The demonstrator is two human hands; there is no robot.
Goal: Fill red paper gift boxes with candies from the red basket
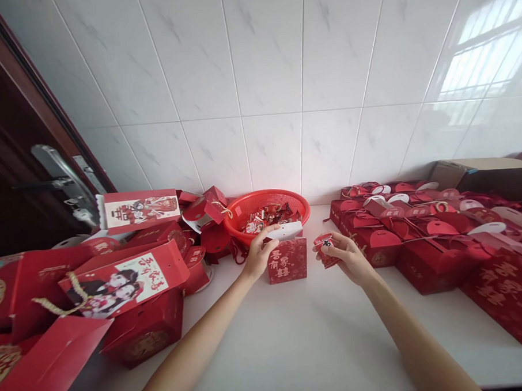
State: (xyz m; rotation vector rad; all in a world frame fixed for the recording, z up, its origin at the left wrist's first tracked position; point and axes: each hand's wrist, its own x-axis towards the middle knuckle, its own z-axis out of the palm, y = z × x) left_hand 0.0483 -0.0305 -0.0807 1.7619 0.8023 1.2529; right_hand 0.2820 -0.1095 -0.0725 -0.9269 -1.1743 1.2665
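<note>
A small red gift box [287, 262] with gold characters stands upright on the white table, its white-lined flap raised. My left hand [259, 254] pinches the box at its upper left edge. Just right of the box, my right hand [346, 255] holds a small red candy packet [324, 247] with a printed figure, apart from the box. Behind the box sits a red plastic basket [302, 200] with many small wrapped pieces [266, 217] inside. The inside of the box is hidden from this angle.
Red gift boxes [148, 333] and bags, some with gold rope handles, are heaped at the left. Rows of closed red boxes [428, 266] stand at the right, a cardboard box [485, 177] behind them. A tiled wall [271, 149] backs the table; a dark door [12, 143] is left.
</note>
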